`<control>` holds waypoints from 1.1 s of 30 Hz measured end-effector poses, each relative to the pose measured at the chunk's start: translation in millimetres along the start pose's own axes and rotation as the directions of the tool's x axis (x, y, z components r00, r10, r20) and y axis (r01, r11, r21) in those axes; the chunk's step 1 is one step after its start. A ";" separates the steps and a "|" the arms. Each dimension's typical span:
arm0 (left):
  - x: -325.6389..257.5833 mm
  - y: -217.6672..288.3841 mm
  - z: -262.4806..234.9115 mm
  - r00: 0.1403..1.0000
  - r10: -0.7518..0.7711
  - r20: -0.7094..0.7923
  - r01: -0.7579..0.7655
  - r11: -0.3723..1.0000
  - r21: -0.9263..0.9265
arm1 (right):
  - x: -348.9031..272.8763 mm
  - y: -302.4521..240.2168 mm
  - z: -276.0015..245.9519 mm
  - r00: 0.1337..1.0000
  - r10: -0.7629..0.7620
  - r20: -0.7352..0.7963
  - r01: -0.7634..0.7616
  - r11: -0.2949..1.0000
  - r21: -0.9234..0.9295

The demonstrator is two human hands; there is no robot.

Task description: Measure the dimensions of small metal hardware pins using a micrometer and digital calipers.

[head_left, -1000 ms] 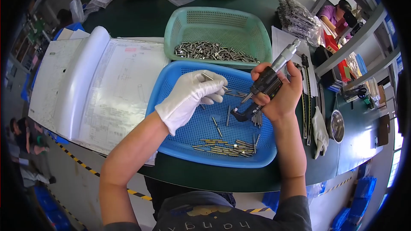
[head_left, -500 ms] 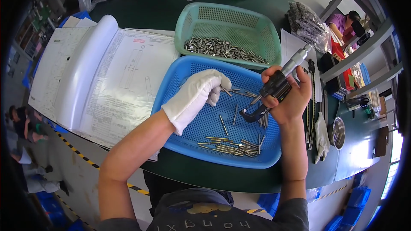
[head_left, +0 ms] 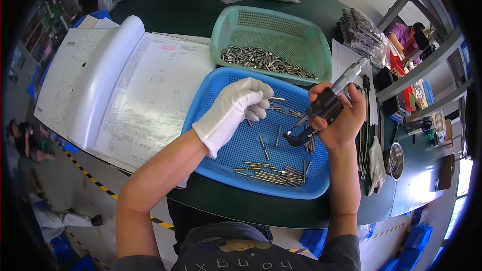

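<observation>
Over the blue basket [head_left: 201, 170] on the green table [head_left: 241, 210], both hands are engaged and apart from each other. The left hand [head_left: 232, 110], in a white glove, has thumb and fingers pinched together on a slim metal pin [head_left: 277, 99], which projects from the fingertips above the basket. The bare right hand [head_left: 341, 120] is wrapped around a micrometer [head_left: 326, 104], its silver barrel pointing up and away and its hooked frame hanging over the basket's right side. Loose pins [head_left: 276, 174] lie scattered on the basket floor, most along the near side; the glove and micrometer hide part of that floor.

Directly behind stands a green basket [head_left: 268, 22] of short metal parts [head_left: 266, 60]. To the left, an open binder [head_left: 63, 90] with a rolled-back plastic sleeve [head_left: 103, 85] takes up much of the table. To the right lie a spare glove [head_left: 376, 165], a metal bowl [head_left: 395, 160] and bagged parts [head_left: 362, 35]. Grey shelf posts [head_left: 432, 65] partly block sight of a co-worker [head_left: 401, 34].

The drawing sheet [head_left: 155, 90] carries fine print, outlines and a red stamp, mostly too small to read. Pale lettering on the dark shirt [head_left: 241, 251] appears inverted.
</observation>
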State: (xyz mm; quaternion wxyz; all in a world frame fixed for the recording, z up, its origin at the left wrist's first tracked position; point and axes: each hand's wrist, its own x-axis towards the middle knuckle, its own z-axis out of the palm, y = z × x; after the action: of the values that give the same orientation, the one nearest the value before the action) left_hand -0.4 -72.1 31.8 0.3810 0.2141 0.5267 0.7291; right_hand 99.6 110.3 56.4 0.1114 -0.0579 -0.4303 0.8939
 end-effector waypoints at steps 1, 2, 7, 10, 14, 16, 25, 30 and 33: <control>0.3 0.8 1.5 1.000 0.003 -0.031 -0.003 1.000 0.021 | -0.8 -0.6 -0.5 1.000 -0.002 -0.009 0.002 1.000 0.004; 0.7 0.0 2.4 1.000 0.003 -0.029 -0.003 1.000 0.020 | -1.6 -1.1 -1.1 1.000 -0.004 -0.018 0.004 1.000 0.009; -2.1 3.5 7.4 0.999 0.006 -0.041 -0.005 0.999 0.037 | -0.3 -1.1 -0.8 1.000 -0.007 -0.016 0.008 0.999 0.041; -3.0 3.2 8.2 0.999 -0.036 0.005 0.035 0.999 0.031 | -0.2 -2.2 -0.2 1.000 -0.006 -0.029 0.008 0.997 0.071; -3.4 0.8 5.9 0.998 -0.055 0.039 0.050 0.990 0.129 | 0.8 -0.7 2.5 0.998 -0.010 -0.062 0.014 0.998 0.061; -3.4 1.8 6.2 0.996 -0.056 0.075 0.044 0.986 0.164 | 1.4 -0.7 0.0 1.000 -0.005 -0.018 0.006 0.999 0.051; -9.0 4.5 10.9 0.982 -0.017 0.187 -0.014 0.986 0.164 | 1.8 0.7 -1.2 0.998 0.049 0.030 -0.051 0.995 0.086; -7.5 0.7 14.7 0.968 -0.002 0.253 -0.036 0.989 0.145 | -2.2 -0.7 -0.5 0.997 0.037 0.061 -0.040 0.998 0.050; -6.9 -0.2 15.0 0.957 -0.031 0.287 -0.019 0.985 0.170 | -3.0 -0.1 1.6 0.993 0.032 0.114 -0.039 0.998 0.054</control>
State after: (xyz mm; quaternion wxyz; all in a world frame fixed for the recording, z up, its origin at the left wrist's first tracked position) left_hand 14.6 -68.4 37.5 0.4361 0.3486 0.5267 0.6410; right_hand 102.2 108.3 57.5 0.0726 -0.0119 -0.4094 0.9094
